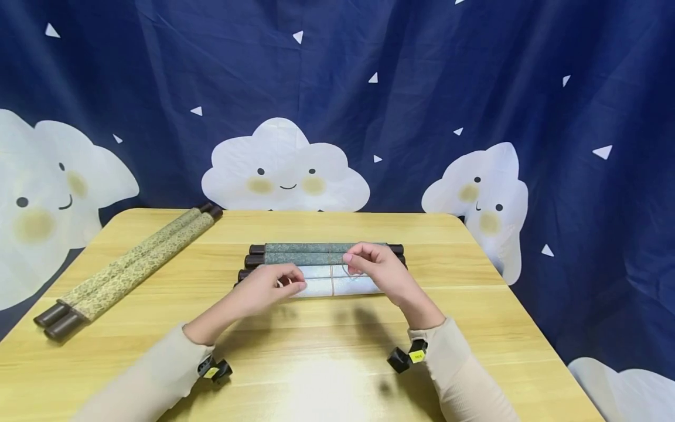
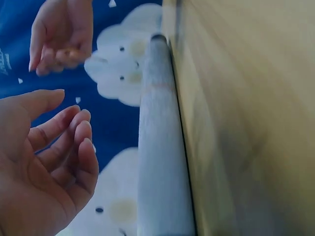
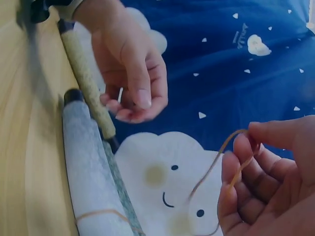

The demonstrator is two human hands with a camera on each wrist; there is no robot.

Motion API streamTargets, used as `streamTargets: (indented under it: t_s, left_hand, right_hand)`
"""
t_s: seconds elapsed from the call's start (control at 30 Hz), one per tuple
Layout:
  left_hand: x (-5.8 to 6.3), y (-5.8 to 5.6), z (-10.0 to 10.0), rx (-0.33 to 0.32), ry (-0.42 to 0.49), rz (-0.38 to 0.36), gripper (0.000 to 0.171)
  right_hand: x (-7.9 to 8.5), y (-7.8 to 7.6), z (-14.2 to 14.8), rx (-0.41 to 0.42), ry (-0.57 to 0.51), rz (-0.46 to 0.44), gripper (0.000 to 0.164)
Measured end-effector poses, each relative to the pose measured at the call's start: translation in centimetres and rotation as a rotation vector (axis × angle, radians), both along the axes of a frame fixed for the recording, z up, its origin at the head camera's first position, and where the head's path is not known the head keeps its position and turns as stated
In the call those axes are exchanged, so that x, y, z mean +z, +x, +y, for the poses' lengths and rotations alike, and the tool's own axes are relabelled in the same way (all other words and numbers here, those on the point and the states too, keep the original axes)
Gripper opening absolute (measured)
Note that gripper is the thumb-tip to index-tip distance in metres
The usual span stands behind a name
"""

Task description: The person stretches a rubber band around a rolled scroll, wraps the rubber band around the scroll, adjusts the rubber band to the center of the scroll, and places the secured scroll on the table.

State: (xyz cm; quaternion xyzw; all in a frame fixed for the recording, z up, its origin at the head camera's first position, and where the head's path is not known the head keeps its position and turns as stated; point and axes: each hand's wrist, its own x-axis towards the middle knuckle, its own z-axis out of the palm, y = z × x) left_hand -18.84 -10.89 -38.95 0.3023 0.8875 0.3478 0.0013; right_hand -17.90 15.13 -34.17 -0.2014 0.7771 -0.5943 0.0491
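Note:
A pale blue-white double-rolled scroll [image 1: 315, 287] with dark rod ends lies across the table, and a thin tan cord [image 1: 333, 282] runs around its middle. Over the scroll's right part, my right hand [image 1: 382, 271] pinches the loose end of the cord between thumb and fingers; the right wrist view shows it looping from the fingertips. My left hand [image 1: 266, 287] hovers by the scroll's left front, fingers loosely bent and holding nothing. Directly behind the pale scroll lies a green patterned scroll [image 1: 297, 258], partly covered by my right hand.
A yellow patterned double-rolled scroll [image 1: 142, 258] with dark rod ends lies slanted along the left of the wooden table [image 1: 474, 328]. Behind the table hangs a dark blue curtain [image 1: 422, 105] with smiling clouds and white triangles.

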Motion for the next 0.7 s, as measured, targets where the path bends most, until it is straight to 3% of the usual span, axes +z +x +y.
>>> streamTargets:
  t_s: [0.17,0.43,0.7]
  left_hand:
    - [0.0,-1.8,-2.3,0.075,-0.052,0.070,0.012]
    - [-0.7,-5.0,-6.9,0.263,-0.218,0.156,0.013]
    - [-1.7,-7.4,-11.4,0.361,-0.269,0.228,0.013]
  right_hand:
    - [0.0,-0.2,0.3,-0.088,0.091,0.047,0.021]
    - [0.0,-0.4,0.4,-0.140,0.161,0.049,0.022]
    - [-0.2,-0.8,0.9,-0.175,0.205,0.070,0.028]
